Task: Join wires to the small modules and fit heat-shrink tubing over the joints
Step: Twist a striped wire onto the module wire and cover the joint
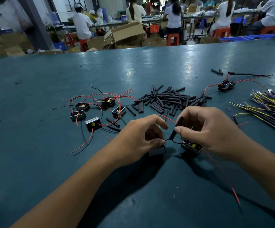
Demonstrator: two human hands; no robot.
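The person's right hand (206,129) pinched a black heat-shrink tube (176,128) between thumb and forefinger, holding it tilted above the counter (34,89). A thin black wire (174,141) ran out of the tube's lower end, so the tube appeared to be partly threaded on. The left hand (146,134) pinched that same wire near its bend with thumb and fingertip, its other fingers curled over a dark module (157,150) lying beneath it. A second module (191,146) sat just under the right hand, with a long red wire (222,175) trailing toward the near edge.

By the look of it, the job was at an early stage. Six modules (98,107) with loose red and black leads lay in a cluster to the left, none visibly sleeved, though small detail there was hard to read. One module (226,84) lay well apart on the right with wires stretched out from it; whether it was finished could not be told. A large pile of cut tubes (168,101) waited in the middle, and a bundle of yellow-striped wires with ring terminals (268,104) lay at the far right, seemingly untouched. The sleeve in hand had yet to be slid over its joint
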